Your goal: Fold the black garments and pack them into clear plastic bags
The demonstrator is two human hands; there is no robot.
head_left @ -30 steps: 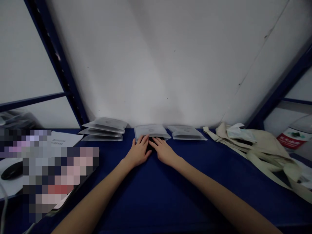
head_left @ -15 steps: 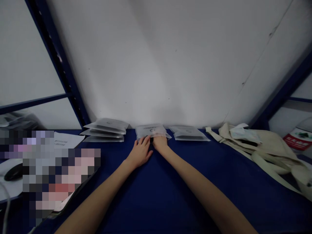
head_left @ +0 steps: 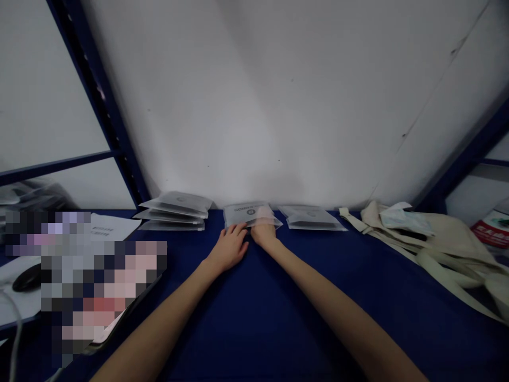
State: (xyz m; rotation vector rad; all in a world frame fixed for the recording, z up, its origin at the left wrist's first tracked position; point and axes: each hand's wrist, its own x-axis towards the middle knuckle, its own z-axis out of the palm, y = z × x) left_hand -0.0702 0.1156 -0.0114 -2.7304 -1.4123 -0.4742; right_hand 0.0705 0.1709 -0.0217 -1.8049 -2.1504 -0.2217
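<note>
In the middle, against the wall, lies a frosted zip bag [head_left: 240, 210] with a dark round logo and lettering. My right hand [head_left: 264, 228] reaches into its front opening. The translucent film covers the fingers, so their grip is hidden. My left hand [head_left: 233, 245] rests at the bag's front left edge, palm down, its fingers stretched out and the thumb apart. A small dark patch shows between the two hands, too unclear to name.
Several similar bags [head_left: 177, 212] are stacked to the left, and more [head_left: 312, 218] lie to the right. A beige cloth bag with straps [head_left: 441, 233] occupies the right side. A black mouse [head_left: 27, 278], papers [head_left: 115, 227] and a blurred-out device [head_left: 107, 297] are at left on the blue tabletop [head_left: 254, 318].
My right hand is deeper in the bag, with film over more of its fingers. The left hand stays at the bag's edge. The view has shifted slightly.
</note>
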